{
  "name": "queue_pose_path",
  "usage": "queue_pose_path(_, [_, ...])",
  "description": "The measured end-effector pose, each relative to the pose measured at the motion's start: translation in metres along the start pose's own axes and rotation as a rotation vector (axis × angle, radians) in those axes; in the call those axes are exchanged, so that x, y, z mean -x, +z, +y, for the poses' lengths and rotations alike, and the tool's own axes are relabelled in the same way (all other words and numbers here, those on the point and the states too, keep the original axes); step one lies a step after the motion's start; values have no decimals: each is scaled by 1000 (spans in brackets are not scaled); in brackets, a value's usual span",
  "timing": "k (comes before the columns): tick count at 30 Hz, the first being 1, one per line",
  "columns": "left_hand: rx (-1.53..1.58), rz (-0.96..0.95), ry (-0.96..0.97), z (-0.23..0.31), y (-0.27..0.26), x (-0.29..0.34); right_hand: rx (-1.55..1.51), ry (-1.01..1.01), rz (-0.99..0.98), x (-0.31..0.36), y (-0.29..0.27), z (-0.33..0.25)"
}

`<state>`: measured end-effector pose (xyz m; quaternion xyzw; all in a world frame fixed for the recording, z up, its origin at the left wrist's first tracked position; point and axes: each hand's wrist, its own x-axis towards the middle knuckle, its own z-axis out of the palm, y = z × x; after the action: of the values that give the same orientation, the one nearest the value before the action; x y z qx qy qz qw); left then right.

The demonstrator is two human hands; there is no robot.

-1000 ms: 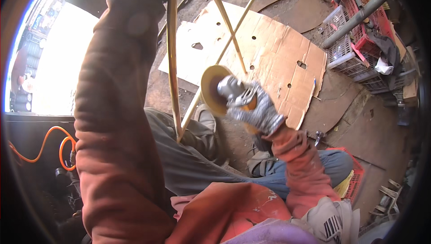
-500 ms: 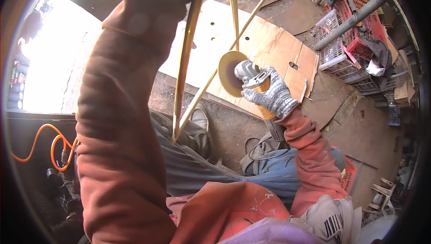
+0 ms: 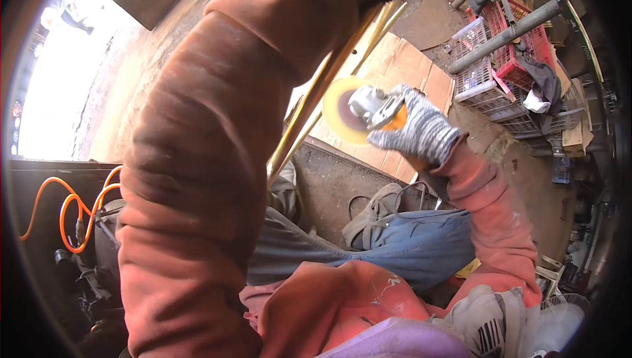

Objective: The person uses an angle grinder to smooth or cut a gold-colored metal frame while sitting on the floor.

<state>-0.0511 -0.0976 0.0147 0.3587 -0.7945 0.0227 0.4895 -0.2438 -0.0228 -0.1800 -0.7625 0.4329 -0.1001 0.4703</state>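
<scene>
Grinder (image 3: 370,106) lies grasped in right hand (image 3: 421,127); left hand unseen, so I can't tell.

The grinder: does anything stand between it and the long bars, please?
Nothing visible stands between the grinder, held in the gloved right hand, and the bars. Its disc seems to cover part of one; whether they touch, I cannot tell.

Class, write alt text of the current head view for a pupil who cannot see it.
A gloved right hand holds an angle grinder with a yellow disc, above cardboard on the floor. A reddish left sleeve fills the left foreground beside golden rods; plastic crates stand upper right.
</scene>
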Motion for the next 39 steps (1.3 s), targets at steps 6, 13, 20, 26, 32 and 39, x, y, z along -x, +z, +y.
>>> queue_pose_path(6, [-96, 1, 125, -5, 8, -8, 370, 82, -50, 14, -3, -64])
queue_pose_path(13, [-116, 11, 192, -2, 15, -12, 500, 149, -84, 9, -14, -73])
queue_pose_path(20, [-155, 15, 241, -7, 17, -15, 439, -64, -77, 11, -14, -65])
queue_pose_path(26, [-168, 11, 278, -6, 22, -17, 436, 136, -24, 9, -16, -69])
queue_pose_path(32, [-210, -1, 272, -7, 30, -12, 570, 134, -265, -15, -31, -49])
queue_pose_path(39, [-108, -113, 122, 1, 10, -19, 310, 73, -35, -6, -8, -62])
